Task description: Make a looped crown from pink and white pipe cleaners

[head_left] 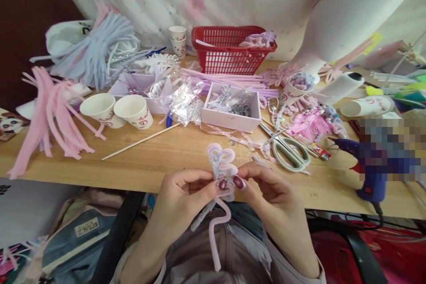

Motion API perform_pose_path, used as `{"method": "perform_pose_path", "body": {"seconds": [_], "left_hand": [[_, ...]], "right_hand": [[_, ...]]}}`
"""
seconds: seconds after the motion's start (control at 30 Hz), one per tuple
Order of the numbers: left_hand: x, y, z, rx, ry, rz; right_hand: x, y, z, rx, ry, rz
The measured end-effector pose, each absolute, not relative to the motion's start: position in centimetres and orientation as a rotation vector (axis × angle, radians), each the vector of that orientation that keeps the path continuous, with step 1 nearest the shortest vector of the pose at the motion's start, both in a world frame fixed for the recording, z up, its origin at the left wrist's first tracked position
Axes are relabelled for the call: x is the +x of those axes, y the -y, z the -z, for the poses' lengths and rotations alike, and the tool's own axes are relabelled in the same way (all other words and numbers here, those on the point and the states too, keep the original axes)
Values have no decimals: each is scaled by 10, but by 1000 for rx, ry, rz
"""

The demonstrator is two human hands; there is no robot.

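Between both hands is a pipe cleaner flower (222, 159) with looped petals in pink, white and pale lilac. My left hand (186, 197) pinches it from the left, thumb against the front. From the other side, my right hand (268, 193) grips its lower right part between thumb and fingertips. A loose pink pipe cleaner (214, 235) curves down from the flower over my lap, and a greyish fuzzy stem (203, 216) slants to the lower left. The fingertips hide part of the flower's middle.
Scissors (289, 148), a wooden stick (140, 142) and a hot glue gun (369, 159) lie on the table. Paper cups (133, 112), a small white box (231, 120), a red basket (229, 49) and pink pipe cleaners (49, 115) stand or lie beyond.
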State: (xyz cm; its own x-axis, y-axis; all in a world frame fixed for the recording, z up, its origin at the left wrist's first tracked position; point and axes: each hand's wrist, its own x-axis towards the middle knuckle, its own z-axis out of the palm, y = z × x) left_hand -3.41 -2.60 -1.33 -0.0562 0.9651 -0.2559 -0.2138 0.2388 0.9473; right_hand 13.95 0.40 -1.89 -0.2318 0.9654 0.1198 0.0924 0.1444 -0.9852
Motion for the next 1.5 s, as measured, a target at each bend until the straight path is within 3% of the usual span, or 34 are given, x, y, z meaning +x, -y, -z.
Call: {"method": "perform_pose_path", "body": {"seconds": [1.5], "left_hand": [[-30,28,9,728,-1095,-1203]], "right_hand": [[136,-7,21,-963,1406,-1315]]}}
